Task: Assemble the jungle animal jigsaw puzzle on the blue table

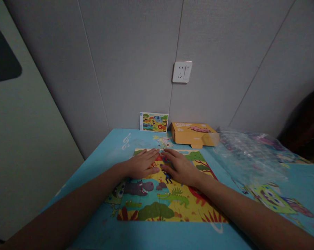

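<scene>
An assembled jigsaw puzzle (pixel 159 211) with a hippo, crocodiles and trees lies flat on the blue table. On its upper left part rests my left hand (pixel 142 164), palm down with fingers stretched out. My right hand (pixel 181 167) lies on the upper middle, its fingers spread over the pieces. The fingertips of both hands come close together near the top edge. Parts of the picture under my hands and right forearm are hidden. Neither hand grips anything.
Against the wall leans a small picture card (pixel 154 122) with a similar animal scene. Beside it lies an orange puzzle box (pixel 190 133). Crumpled clear plastic (pixel 247 151) covers the back right of the cartoon-printed blue tabletop (pixel 99 229). A socket (pixel 182 72) is on the wall.
</scene>
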Demonstrator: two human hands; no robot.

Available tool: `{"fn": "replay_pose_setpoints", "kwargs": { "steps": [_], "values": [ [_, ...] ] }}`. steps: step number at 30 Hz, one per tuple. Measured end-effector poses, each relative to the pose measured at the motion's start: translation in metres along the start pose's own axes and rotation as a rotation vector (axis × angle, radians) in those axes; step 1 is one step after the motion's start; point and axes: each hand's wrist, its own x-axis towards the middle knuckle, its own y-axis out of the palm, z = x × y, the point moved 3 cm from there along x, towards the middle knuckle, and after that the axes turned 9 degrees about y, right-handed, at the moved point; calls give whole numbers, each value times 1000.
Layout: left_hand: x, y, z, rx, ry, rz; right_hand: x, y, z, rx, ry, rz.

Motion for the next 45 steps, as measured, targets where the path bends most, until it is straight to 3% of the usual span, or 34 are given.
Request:
{"fn": "replay_pose_setpoints", "kwargs": {
  "steps": [3, 13, 20, 26, 45],
  "values": [
    [0, 0, 0, 13, -33, -4, -1, 9, -5, -106, 26, 160],
    [0, 2, 15, 46, -189, -18, 1, 4, -22, -132, 261, 374],
    [-10, -16, 39, 93, -176, -267, 3, -27, -48, -200, 352, 338],
    [-15, -22, 52, 7, -218, -261, 0, -54, -75, -299, 439, 371],
    [-15, -19, 53, -1, -243, -258, -2, -47, -79, -295, 432, 357]
  ]
}}
